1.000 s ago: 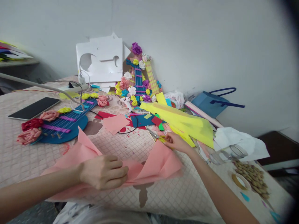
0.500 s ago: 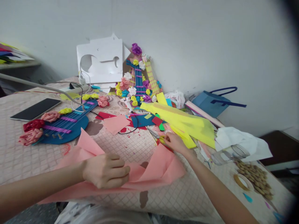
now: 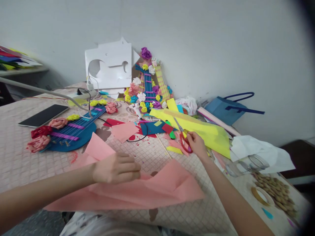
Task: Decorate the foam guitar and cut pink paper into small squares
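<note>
A large sheet of pink crepe paper (image 3: 147,193) lies creased along the table's near edge. Over its left half my left hand (image 3: 116,168) is closed, with the fingers curled down; it seems to grip the paper, though the fingertips are hidden. My right hand (image 3: 197,144) holds red-handled scissors (image 3: 186,144) above the scraps, blades pointing up and away to the left. A thin wooden stick (image 3: 163,147) and a yellow paper strip (image 3: 174,150) lie under and beside the scissors. A smaller pink piece (image 3: 124,131) rests beyond.
A blue paper guitar with flowers (image 3: 76,131) and a tablet (image 3: 44,115) lie at left. A glue gun (image 3: 135,109) and decorated guitars (image 3: 148,87) stand at the back. On the right are yellow sheets (image 3: 211,132), a glass jar (image 3: 248,165), a tape roll (image 3: 262,196) and peanuts (image 3: 278,193).
My right hand has lifted the scissors off the table scraps and moved slightly right. My left hand has risen a little, still closed over the pink paper.
</note>
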Available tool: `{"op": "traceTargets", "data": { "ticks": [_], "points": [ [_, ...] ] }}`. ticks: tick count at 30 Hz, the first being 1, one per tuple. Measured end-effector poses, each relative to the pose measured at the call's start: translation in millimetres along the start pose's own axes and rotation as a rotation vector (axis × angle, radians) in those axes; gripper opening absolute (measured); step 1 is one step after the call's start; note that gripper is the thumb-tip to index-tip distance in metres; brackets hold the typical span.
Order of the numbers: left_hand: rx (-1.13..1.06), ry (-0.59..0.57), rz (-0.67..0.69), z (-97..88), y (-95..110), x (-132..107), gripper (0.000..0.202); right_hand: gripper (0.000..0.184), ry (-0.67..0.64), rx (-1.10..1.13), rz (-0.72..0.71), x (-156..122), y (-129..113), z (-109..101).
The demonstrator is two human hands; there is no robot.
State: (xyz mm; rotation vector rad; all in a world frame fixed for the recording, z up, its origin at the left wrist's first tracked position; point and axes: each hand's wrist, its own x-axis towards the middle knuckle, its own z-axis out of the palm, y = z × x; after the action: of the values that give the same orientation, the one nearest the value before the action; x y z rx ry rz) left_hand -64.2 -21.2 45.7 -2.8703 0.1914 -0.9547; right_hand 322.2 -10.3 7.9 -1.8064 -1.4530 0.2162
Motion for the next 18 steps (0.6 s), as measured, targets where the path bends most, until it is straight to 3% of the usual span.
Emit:
{"op": "traceTargets", "data": {
  "ticks": [5,9,13,18],
  "points": [
    [-0.229,-0.038,-0.385,10.7,-40,1,0.013,0.027,0.006,0.338,0.058,18,9,-18],
    [-0.254,-0.192,-0.658,20.6,-85,3,0.015,0.033,0.005,0.510,0.084,18,11,-28],
    [-0.247,-0.345,-0.743,28.2,-119,5,0.018,0.040,-0.005,0.582,0.117,9,11,-29],
    [-0.292,-0.476,-0.862,30.0,-133,4,0.033,0.045,-0.081,0.571,0.155,-4,11,-24]
  ]
}}
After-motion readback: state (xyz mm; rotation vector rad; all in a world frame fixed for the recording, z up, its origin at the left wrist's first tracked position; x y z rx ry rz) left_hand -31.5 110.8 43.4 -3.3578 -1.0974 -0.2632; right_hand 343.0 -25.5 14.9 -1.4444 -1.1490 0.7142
